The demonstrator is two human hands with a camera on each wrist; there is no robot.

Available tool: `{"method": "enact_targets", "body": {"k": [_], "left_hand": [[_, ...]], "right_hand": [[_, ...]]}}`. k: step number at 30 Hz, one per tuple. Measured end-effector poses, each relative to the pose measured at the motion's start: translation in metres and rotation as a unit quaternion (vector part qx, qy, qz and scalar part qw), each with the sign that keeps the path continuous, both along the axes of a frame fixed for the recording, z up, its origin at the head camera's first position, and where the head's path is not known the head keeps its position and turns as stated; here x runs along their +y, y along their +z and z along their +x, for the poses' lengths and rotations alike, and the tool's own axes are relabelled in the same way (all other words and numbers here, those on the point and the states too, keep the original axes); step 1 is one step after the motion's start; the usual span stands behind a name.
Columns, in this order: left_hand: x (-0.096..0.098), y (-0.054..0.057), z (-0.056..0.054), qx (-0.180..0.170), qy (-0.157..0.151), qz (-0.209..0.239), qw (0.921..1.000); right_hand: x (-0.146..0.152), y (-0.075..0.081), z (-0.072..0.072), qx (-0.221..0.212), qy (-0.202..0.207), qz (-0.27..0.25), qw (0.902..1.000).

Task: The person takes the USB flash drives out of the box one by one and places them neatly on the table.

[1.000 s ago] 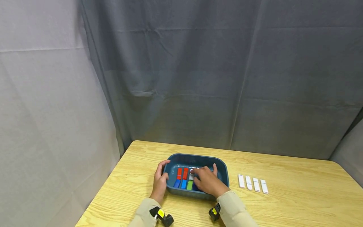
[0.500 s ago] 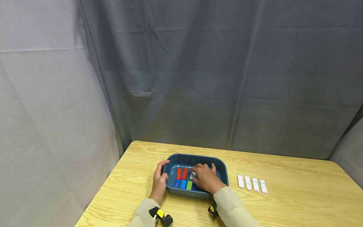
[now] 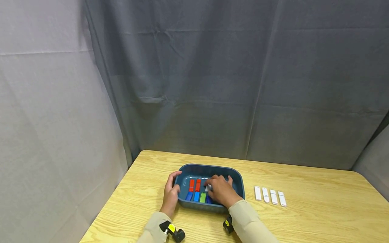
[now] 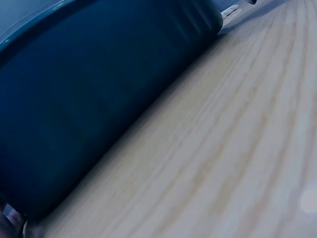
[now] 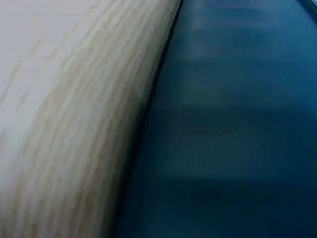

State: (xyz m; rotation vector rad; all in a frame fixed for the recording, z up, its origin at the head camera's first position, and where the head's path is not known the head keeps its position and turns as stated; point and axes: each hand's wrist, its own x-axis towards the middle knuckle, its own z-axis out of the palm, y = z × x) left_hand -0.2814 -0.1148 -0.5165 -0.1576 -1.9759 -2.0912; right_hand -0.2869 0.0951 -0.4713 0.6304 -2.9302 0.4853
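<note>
In the head view a dark teal plastic box [image 3: 209, 208] stands on the table. My left hand [image 3: 171, 195] grips its left side, thumb at the rim. Inside lie two red USB sticks [image 3: 198, 185], a blue one [image 3: 189, 196], a light blue one [image 3: 196, 196], a green one [image 3: 202, 197] and a dark blue one [image 3: 209, 199] partly covered. Reaching into the box, my right hand [image 3: 223, 190] pinches a white USB stick [image 3: 208, 188], mostly hidden by the fingers. Both wrist views show chiefly the outer box wall [image 4: 99, 89].
Several white USB sticks [image 3: 274, 197] lie in a row on the wooden table [image 3: 328, 202], right of the box. A grey curtain [image 3: 194, 84] hangs behind the table, and a lighter cloth [image 3: 54, 135] hangs at the left.
The white USB stick under my right fingers has shifted slightly right, away from the red ones, and turned a little. My left hand and the box have stayed put.
</note>
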Motion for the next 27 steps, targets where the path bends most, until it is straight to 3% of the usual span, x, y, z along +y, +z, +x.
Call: {"method": "enact_targets", "body": {"k": [19, 27], "left_hand": [[0.0017, -0.0026, 0.0003, 0.006, 0.018, -0.015, 0.9997], [0.0006, -0.0022, 0.0001, 0.0, 0.012, -0.012, 0.9999]], "right_hand": [[0.0009, 0.0032, -0.0018, 0.015, -0.053, -0.017, 0.9984], [0.0013, 0.006, -0.0007, 0.007, -0.041, -0.065, 0.997]]}}
